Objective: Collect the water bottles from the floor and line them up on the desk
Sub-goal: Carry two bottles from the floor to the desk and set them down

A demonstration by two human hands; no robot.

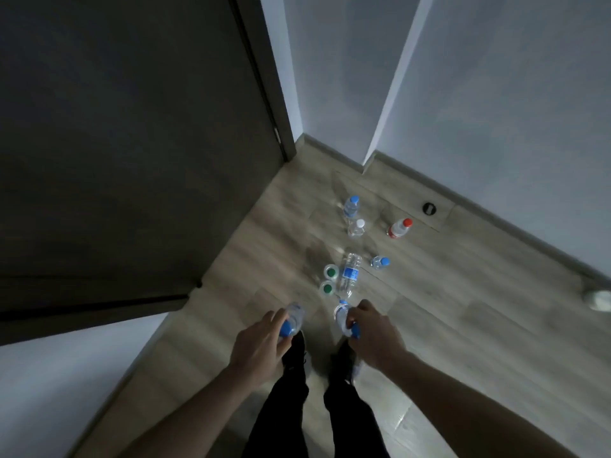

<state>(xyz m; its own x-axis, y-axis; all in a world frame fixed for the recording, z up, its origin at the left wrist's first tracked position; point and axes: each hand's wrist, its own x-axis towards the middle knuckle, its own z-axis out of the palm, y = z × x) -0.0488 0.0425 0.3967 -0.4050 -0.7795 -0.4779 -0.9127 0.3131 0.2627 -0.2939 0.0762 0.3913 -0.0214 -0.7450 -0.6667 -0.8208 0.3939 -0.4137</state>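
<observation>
- Risk: both hands full, seven bottles left on the floor; grabbing a third likely to drop one.
- Risk: lying bottle just ahead of the shoes, could roll or get kicked on the turn.
- Risk: dim, blurred view; two green-capped bottles right beside the lying one, easy to clip.
- Left hand: reached forward and down, fingers curled round a clear blue-labelled bottle, base pointing away.
- Right hand: same pose, gripped a second bottle by its body, blue label under the fingers.
- Farther out, upright: blue-capped bottle, white-capped bottle touching or just beside it, red-capped bottle apart to the right, small blue-capped bottle near the lying one.
- Desk not in view; nothing lined up yet, judged early in the task.
</observation>
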